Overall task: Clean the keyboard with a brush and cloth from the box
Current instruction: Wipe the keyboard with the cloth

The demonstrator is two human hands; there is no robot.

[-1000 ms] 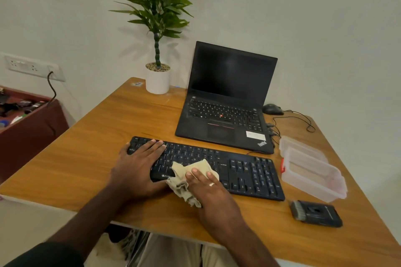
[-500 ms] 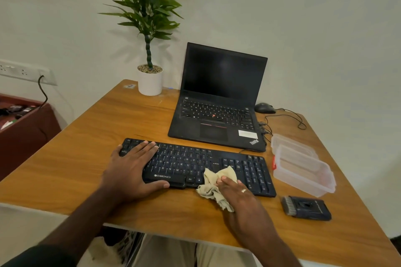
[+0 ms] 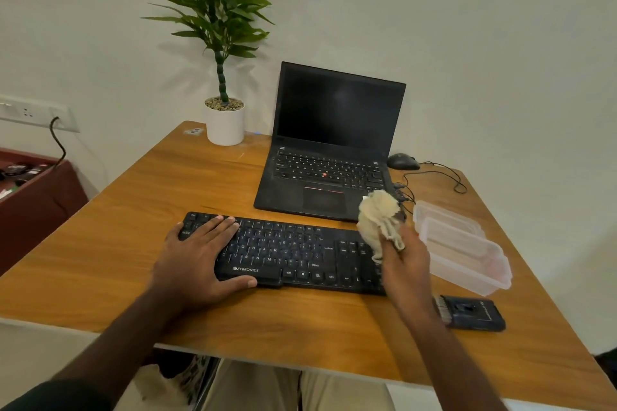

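Note:
A black keyboard [image 3: 293,252] lies across the near middle of the wooden table [image 3: 110,243]. My left hand [image 3: 197,257] rests flat on its left end, fingers straight, thumb along the front edge. My right hand [image 3: 405,260] is raised over the keyboard's right end and grips a crumpled beige cloth [image 3: 380,215], which sticks up above the fingers. A clear plastic box [image 3: 467,253] stands open just right of that hand, with its lid [image 3: 440,213] behind it. The black brush [image 3: 470,312] lies near the front right edge.
An open black laptop [image 3: 330,150] stands behind the keyboard. A potted plant [image 3: 224,123] is at the back left, a mouse [image 3: 402,162] with cables at the back right. A dark red cabinet [image 3: 36,197] sits left of the table.
My right hand swept the cloth from the keyboard's middle to its right end and has now lifted it off the keys. My left hand stayed on the left end.

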